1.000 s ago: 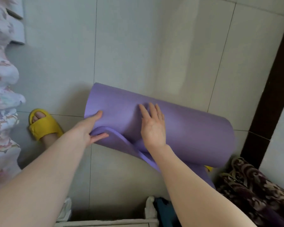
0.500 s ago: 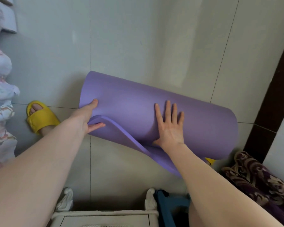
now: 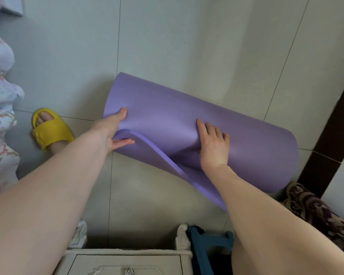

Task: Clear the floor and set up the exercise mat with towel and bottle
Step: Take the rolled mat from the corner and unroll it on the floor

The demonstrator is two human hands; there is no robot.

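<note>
A purple exercise mat (image 3: 187, 116), still mostly rolled up, lies on the pale tiled floor in the middle of the head view. Its loose end curls out toward me. My left hand (image 3: 115, 132) pinches the roll's left end, thumb on top and fingers under the loose flap. My right hand (image 3: 213, 143) presses flat on the roll near its middle, fingers spread. No towel or bottle is in sight.
My foot in a yellow slipper (image 3: 52, 132) stands left of the mat. Floral fabric (image 3: 0, 116) hangs along the left edge. A white cabinet (image 3: 127, 261) and a teal stool (image 3: 207, 247) sit below, and a patterned purple cloth (image 3: 316, 211) at the lower right by a dark door frame (image 3: 334, 120).
My right hand slid rightward along the roll and now presses it nearer its middle. The left hand keeps its hold on the left end. The view shifted a little.
</note>
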